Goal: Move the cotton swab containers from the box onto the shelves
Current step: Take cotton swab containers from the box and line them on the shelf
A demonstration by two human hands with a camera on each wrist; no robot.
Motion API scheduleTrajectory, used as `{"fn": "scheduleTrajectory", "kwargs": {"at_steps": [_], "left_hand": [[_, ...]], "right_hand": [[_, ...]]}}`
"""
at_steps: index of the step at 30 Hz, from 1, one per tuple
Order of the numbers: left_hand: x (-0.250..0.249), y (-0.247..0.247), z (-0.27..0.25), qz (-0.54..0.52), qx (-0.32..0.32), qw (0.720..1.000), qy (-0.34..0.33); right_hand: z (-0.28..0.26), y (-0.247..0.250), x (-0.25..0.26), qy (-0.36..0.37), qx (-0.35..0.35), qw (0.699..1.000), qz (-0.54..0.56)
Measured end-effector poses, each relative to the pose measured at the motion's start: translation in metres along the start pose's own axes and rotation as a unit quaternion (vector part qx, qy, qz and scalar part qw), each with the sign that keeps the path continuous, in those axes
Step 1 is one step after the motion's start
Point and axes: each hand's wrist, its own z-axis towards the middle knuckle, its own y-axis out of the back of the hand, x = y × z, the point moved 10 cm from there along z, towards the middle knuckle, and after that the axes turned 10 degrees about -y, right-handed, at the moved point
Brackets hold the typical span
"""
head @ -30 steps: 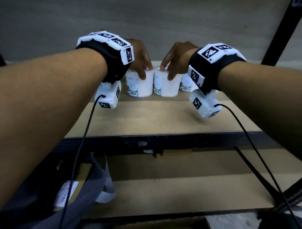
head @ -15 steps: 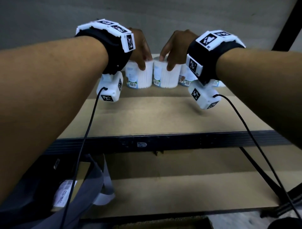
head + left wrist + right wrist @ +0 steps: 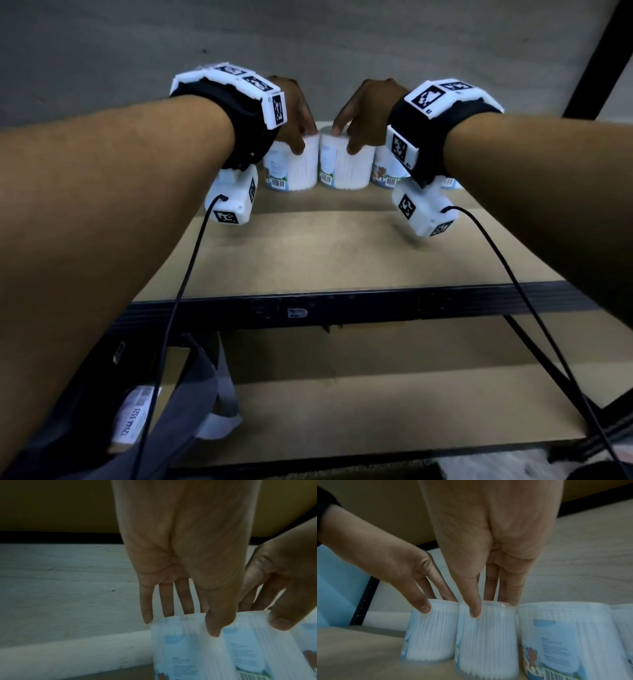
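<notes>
Two white cotton swab containers stand side by side at the back of the upper shelf (image 3: 342,253). My left hand (image 3: 294,116) grips the left container (image 3: 294,168) by its top, thumb in front, fingers behind. My right hand (image 3: 366,113) holds the right container (image 3: 346,168) the same way. The left wrist view shows my left hand (image 3: 187,619) on the left container (image 3: 180,649). The right wrist view shows my right hand (image 3: 491,605) on the right container (image 3: 486,642), with the left container (image 3: 429,635) beside it.
More containers (image 3: 388,171) stand in the same row to the right, touching the held ones. A grey wall closes the back. A black rail (image 3: 342,308) edges the shelf front, with a lower shelf (image 3: 342,411) beneath. A grey bag with a label (image 3: 133,418) lies at bottom left.
Both hands have moved the two containers a little farther back on the shelf, toward the wall. The grips look the same.
</notes>
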Motion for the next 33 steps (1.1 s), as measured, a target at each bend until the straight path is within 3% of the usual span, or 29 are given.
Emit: {"fn": "scheduleTrajectory", "kwargs": {"at_steps": [4, 17, 26, 33], "left_hand": [[-0.008, -0.005, -0.010, 0.023, 0.013, 1.000, -0.009], [-0.032, 0.023, -0.062, 0.004, 0.062, 0.998, 0.008], [-0.083, 0.006, -0.103, -0.039, 0.073, 0.996, -0.037], [-0.122, -0.003, -0.141, -0.013, 0.087, 0.993, -0.075]], "right_hand": [[-0.009, -0.003, 0.003, 0.019, 0.045, 0.999, 0.007], [-0.081, 0.026, -0.024, -0.063, 0.026, 0.998, 0.007], [-0.155, 0.014, -0.024, -0.050, 0.051, 0.997, -0.035], [-0.211, 0.010, -0.025, -0.024, 0.058, 0.995, -0.073]]}}
